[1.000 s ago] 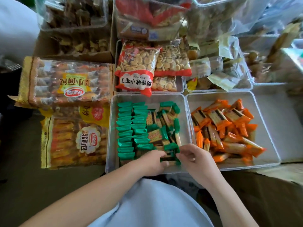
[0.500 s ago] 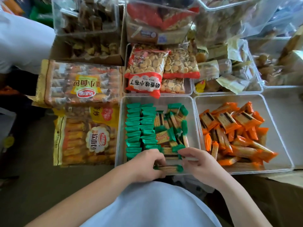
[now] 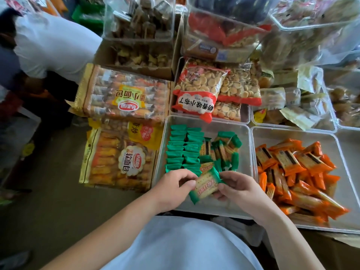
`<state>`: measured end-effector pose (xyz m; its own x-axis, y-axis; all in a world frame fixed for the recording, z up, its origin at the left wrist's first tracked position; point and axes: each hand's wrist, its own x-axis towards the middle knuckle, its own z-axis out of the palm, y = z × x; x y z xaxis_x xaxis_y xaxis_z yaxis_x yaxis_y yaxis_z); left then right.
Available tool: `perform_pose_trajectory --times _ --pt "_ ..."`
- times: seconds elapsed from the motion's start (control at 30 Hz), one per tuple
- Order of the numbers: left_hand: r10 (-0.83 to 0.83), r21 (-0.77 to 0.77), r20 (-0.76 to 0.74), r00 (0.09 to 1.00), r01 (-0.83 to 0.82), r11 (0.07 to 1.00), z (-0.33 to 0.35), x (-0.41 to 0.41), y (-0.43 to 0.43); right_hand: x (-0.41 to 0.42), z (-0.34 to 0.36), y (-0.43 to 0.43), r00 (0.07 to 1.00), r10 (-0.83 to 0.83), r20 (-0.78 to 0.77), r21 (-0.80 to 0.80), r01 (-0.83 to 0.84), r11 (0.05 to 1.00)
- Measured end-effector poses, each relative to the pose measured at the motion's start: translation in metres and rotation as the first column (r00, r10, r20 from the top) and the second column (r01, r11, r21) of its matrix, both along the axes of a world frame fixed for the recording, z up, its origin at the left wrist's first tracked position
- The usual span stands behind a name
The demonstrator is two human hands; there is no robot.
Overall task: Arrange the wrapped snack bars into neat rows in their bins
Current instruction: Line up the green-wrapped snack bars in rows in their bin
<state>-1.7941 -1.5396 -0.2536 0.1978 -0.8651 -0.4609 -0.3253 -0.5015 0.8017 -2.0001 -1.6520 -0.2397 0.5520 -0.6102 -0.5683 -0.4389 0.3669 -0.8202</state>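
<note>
one green snack bar (image 3: 205, 185) is up in the air over the near end of the clear bin (image 3: 162, 152), a bit tilted, with its flat front facing up. the left hand (image 3: 173, 189) pinches its left end and the right hand (image 3: 239, 187) pinches its right end, so both hands are grasping the same bar. i think it is held by the ends so it can be turned the right way and slid in on its edge. on the left side of the bin two neat rows (image 3: 183, 149) of green bars stand close together, edge up. just beside them a loose pile (image 3: 222, 151) of green bars lies mixed up, and i think that pile needs sorting too. the right part of the bin floor is bare, so there is room for more rows. the next bin (image 3: 292, 131) to the right holds orange bars (image 3: 292, 172) all in a jumble. big bread bags (image 3: 124, 98) lie to the left.
</note>
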Motion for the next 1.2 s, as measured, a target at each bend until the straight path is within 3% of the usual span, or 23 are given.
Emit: perform_pose_trajectory --times 0.17,0.27,0.43,0.53,0.6,0.63,0.7,0.77,0.87,1.03,1.2 --pt "0.022 -0.006 0.009 1.0 -0.022 1.0 -0.004 0.003 0.003 0.008 -0.001 -0.002 0.997 0.021 -0.075 -0.108 -0.03 0.994" --pt "0.13 -0.019 0.081 0.988 -0.128 0.992 -0.007 0.016 0.005 0.014 -0.005 -0.002 0.987 0.046 -0.155 -0.202 -0.077 0.976" --pt "0.034 0.072 -0.009 0.999 -0.033 0.997 -0.006 0.022 0.007 0.021 -0.01 -0.001 0.995 -0.064 -0.072 -0.027 0.062 0.998" --pt "0.015 0.013 0.066 0.998 -0.015 1.0 -0.001 0.021 0.007 0.025 -0.013 0.003 0.992 -0.104 -0.07 0.031 0.107 0.994" --pt "-0.018 -0.006 0.154 0.988 0.019 1.0 0.003 0.024 0.007 0.023 -0.021 0.005 0.974 0.021 -0.227 -0.283 -0.087 0.955" --pt "-0.055 -0.02 0.199 0.979 0.061 0.998 0.006 0.025 0.006 0.022 -0.023 0.005 0.948 0.076 -0.308 -0.449 -0.216 0.867" --pt "-0.1 -0.067 0.233 0.967 0.118 0.991 0.01 0.024 0.005 0.025 -0.019 0.006 0.929 0.191 -0.317 -0.595 -0.352 0.722" --pt "-0.095 -0.12 0.223 0.97 0.125 0.985 0.012 0.021 0.003 0.033 -0.019 0.012 0.922 0.305 -0.238 -0.608 -0.387 0.694" --pt "-0.015 -0.167 0.173 0.985 0.044 0.985 0.01 0.017 0.0 0.04 -0.024 0.02 0.94 0.28 -0.194 -0.569 -0.34 0.749" --pt "0.161 -0.15 0.146 0.976 -0.139 0.979 -0.001 0.031 0.011 0.039 -0.046 0.024 0.922 0.177 -0.346 -0.368 -0.306 0.878" --pt "0.118 -0.092 0.179 0.977 -0.103 0.99 -0.008 0.034 0.023 0.046 -0.073 0.029 0.87 0.147 -0.471 -0.333 -0.33 0.883"
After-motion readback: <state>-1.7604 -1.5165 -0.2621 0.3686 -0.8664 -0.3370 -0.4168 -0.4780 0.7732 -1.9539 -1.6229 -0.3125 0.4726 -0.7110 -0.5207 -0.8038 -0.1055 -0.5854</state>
